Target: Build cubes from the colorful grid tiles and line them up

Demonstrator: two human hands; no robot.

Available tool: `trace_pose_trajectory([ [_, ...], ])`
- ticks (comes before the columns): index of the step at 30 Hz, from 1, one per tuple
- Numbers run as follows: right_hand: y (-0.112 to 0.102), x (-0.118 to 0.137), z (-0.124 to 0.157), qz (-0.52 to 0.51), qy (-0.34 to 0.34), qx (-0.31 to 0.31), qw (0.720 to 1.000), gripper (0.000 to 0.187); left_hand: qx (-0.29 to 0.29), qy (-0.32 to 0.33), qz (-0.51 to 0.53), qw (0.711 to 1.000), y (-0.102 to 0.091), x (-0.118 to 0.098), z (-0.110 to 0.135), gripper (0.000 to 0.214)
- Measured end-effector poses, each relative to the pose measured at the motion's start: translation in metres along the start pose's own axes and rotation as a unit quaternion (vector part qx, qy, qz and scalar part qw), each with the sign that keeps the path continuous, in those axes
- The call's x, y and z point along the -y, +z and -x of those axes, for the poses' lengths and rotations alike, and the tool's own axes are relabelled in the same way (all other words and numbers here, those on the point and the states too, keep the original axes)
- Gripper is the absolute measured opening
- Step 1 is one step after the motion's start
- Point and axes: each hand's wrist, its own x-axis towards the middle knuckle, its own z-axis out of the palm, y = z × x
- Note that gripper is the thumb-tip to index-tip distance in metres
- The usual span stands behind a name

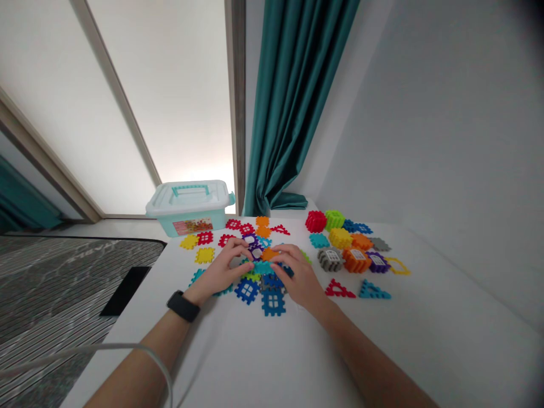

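Between both hands is a light-blue interlocking tile (263, 267), held over a pile of loose tiles. My left hand (227, 264), with a black band on the wrist, pinches its left end. Gripping the right end is my right hand (296, 272), thumb and fingers closed on it. An orange tile (269, 254) lies just beyond the held piece. Closer to me are a blue window tile (247, 290) and another blue window tile (273, 303). Tiles under the fingers are partly hidden.
A lidded teal storage box (191, 207) stands at the back left. Stacked tiles, such as a red stack (316, 221) and a grey stack (330, 259), are at the right. A red triangle (339, 289) lies nearby. A white cable (140, 347) crosses the lower left.
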Motion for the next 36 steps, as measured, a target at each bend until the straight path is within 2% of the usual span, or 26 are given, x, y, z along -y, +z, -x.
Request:
trace_pose_trajectory([
  [4, 0.002, 0.001, -0.003, -0.046, 0.074, -0.009, 0.996, 0.014, -0.002, -0.012, 0.045, 0.999, 0.001, 0.003, -0.003, 0.016],
  [8, 0.002, 0.001, -0.005, -0.078, 0.123, -0.005, 0.989, 0.016, 0.015, -0.016, 0.058, 0.998, 0.001, -0.003, -0.004, 0.018],
  [13, 0.002, 0.001, -0.006, -0.104, 0.147, 0.009, 0.984, 0.020, 0.034, -0.017, 0.048, 0.998, 0.003, -0.010, -0.003, 0.019],
  [21, 0.001, 0.004, -0.007, -0.138, 0.162, 0.021, 0.977, 0.026, 0.048, -0.048, 0.098, 0.993, 0.005, -0.008, -0.002, 0.029],
  [25, 0.000, 0.005, -0.007, -0.127, 0.134, 0.026, 0.982, 0.020, 0.037, -0.055, 0.109, 0.992, 0.006, -0.006, -0.002, 0.029],
  [29, 0.000, 0.005, -0.004, -0.070, 0.085, 0.005, 0.994, 0.010, 0.030, -0.048, 0.083, 0.995, 0.005, -0.007, -0.002, 0.028],
  [36, -0.001, 0.009, 0.001, -0.012, -0.019, -0.021, 1.000, 0.013, 0.034, -0.043, 0.056, 0.997, 0.002, -0.011, -0.002, 0.027],
])
